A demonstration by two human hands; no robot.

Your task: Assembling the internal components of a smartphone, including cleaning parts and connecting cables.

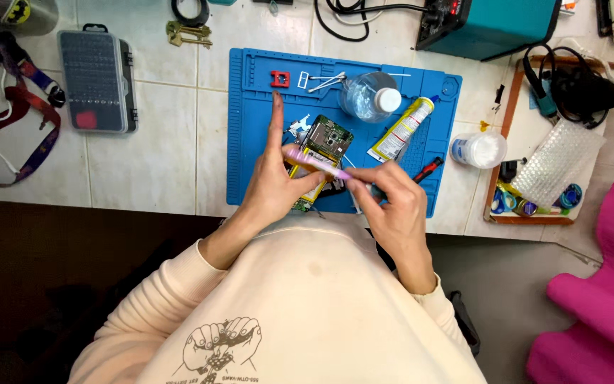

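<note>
- Opened phone [327, 142], back cover off and circuit board showing, lies tilted on the blue work mat [250, 142], just beyond both hands and partly hidden by them; its near end sits close to the mat's front edge.
- Table [158, 149], tiled in white, runs across the top half of the view; its front edge passes just behind the wrists, and the widest bare stretch lies between the mat and the grey bit case [97, 82] on the left.
- Blue work mat has a raised rim; its left third is bare, while the right half is crowded.
- Teal box [492, 25] stands at the far edge, right of centre, with black cables beside it.
- Wooden tray [513, 107] at the right holds bubble wrap and small tools.
- Clear bottle [371, 96] lies on the mat, just beside a yellow-and-white tube [403, 128].
- White round jar [479, 149] stands just off the mat's right edge.
- Left hand [273, 188] comes in from the lower left, forefinger pointing straight up the mat, thumb and other fingers closed on the pink tool [318, 162].
- Right hand [392, 203] comes from the lower right, fingertips pinching the tool's other end, knuckles bent, over the mat's front edge.
- Pink tool is a slim rod, held nearly level between the hands, above the phone.
- Red clip [280, 78] and metal tweezers [327, 82] lie near the mat's far edge, well apart from the hands.
</note>
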